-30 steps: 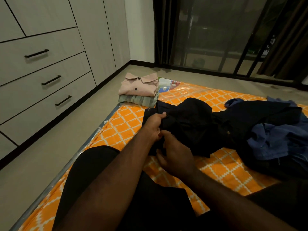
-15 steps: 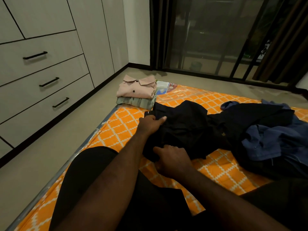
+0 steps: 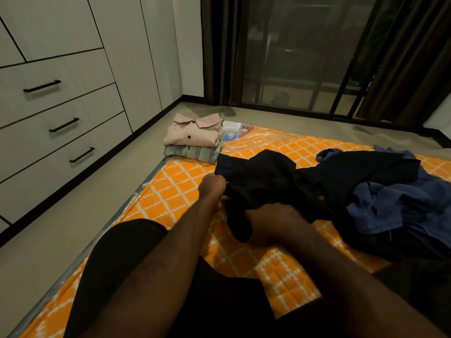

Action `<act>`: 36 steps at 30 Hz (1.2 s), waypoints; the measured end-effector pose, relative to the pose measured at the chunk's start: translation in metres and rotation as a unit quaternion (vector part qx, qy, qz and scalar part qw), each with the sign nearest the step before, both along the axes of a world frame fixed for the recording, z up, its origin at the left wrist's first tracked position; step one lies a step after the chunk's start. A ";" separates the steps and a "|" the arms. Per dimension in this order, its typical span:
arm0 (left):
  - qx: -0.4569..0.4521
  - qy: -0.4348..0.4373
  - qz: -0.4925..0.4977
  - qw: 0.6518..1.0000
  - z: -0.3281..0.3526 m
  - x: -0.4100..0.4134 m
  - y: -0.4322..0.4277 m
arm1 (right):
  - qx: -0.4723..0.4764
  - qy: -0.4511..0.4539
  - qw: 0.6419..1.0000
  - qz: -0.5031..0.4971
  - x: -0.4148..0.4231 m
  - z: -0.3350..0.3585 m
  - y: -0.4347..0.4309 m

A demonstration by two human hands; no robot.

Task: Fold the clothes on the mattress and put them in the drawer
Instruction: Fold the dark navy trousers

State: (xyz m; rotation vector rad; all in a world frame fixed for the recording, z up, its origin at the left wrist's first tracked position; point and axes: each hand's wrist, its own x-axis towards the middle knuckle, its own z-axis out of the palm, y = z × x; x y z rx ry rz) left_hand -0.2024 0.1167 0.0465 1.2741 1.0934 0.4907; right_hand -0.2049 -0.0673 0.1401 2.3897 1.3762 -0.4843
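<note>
A black garment [image 3: 266, 176] lies crumpled on the orange patterned mattress [image 3: 175, 191] in front of me. My left hand [image 3: 211, 187] pinches its left edge. My right hand [image 3: 271, 223] is closed on its near edge, bunching the cloth. A folded pink shirt [image 3: 192, 132] sits on a folded green garment [image 3: 192, 152] at the mattress's far left corner. A loose pile of blue clothes [image 3: 390, 203] and more dark cloth lies to the right. Three shut drawers [image 3: 63, 125] with black handles are in the cabinet on the left.
Beige floor [image 3: 73, 215] runs between the mattress and the cabinet. A plastic package [image 3: 233, 129] lies beside the folded stack. A dark glass sliding door [image 3: 305, 57] with curtains is at the back. My legs in black shorts rest on the mattress's near part.
My right hand has slid nearer and to the right, gathering the black garment's near edge. My left hand stays on the left edge. The camera has shifted slightly.
</note>
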 end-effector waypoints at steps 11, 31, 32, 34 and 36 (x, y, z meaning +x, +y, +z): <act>0.157 0.118 -0.011 0.980 -0.014 -0.009 0.017 | 0.084 0.028 0.996 -0.009 -0.051 -0.034 0.008; -0.098 0.086 -0.092 0.987 -0.025 0.007 0.023 | 0.158 0.039 0.970 0.179 0.013 0.040 -0.044; -0.093 0.091 -0.101 0.986 -0.028 0.009 0.024 | 0.162 0.053 0.970 0.173 0.015 0.039 -0.045; -0.057 0.113 -0.092 0.988 -0.031 0.011 0.027 | 0.173 0.093 0.968 0.155 0.020 0.035 -0.044; 0.011 0.148 -0.065 0.987 -0.032 0.010 0.029 | 0.196 0.143 0.961 0.133 0.030 0.035 -0.046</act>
